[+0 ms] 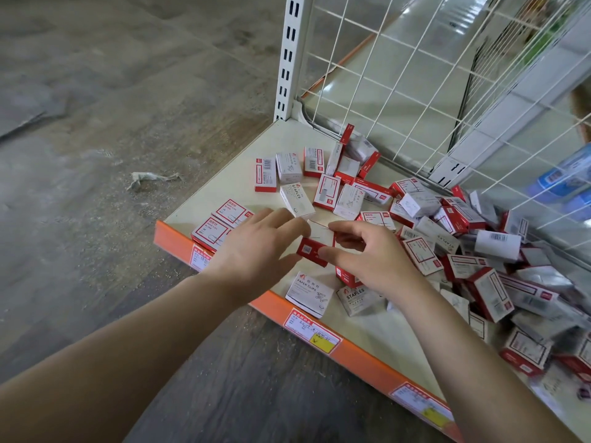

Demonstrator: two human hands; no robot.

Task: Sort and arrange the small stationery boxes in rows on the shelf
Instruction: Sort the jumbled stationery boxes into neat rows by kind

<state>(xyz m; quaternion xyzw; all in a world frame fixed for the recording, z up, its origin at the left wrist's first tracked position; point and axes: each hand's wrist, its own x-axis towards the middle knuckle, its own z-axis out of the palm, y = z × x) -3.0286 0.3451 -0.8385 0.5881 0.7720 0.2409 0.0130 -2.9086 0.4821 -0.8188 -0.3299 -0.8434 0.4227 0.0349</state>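
A small red-and-white box (311, 247) is held above the front of the cream shelf (220, 187). My left hand (256, 247) pinches its left end and my right hand (367, 254) pinches its right end. Two red-framed boxes (220, 223) lie side by side at the shelf's front left corner, just beyond my left hand. A white paper clips box (308, 294) and a white staples box (358, 298) lie near the front edge below my hands. Several more boxes (319, 183) are scattered further back.
A loose heap of boxes (479, 251) covers the right part of the shelf. A white wire grid (415, 91) backs the shelf, with a slotted post (289, 59) at the corner. An orange price strip (319, 334) runs along the front edge. Grey floor lies to the left.
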